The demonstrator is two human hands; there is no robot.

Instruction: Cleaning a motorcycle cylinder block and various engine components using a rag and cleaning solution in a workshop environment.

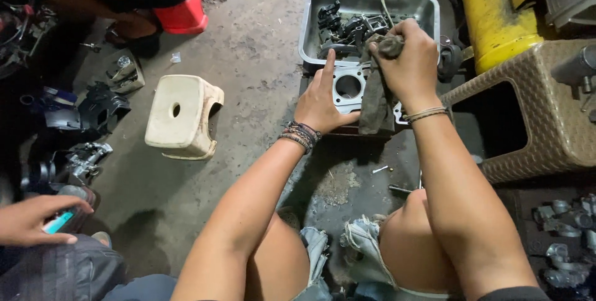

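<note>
While another person's hand (28, 219) holds a small blue thing at the far left and a cream plastic stool (181, 114) stands on the concrete floor, the left hand (323, 99) lies flat with fingers spread on a grey metal engine part (347, 86). The right hand (410, 65) is clenched around a dirty rag (377, 99) hanging over that part, just before a metal tray (366, 0) of dark parts.

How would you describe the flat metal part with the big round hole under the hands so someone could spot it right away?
Find the rectangular steel tray of dark engine parts at the top of the concrete floor. Just below its near rim lies the flat grey metal plate with a large round bore, pinned by the left hand while the right hand grips a dirty grey rag. Unlike the jumbled tray parts, it lies alone and flat.
</note>
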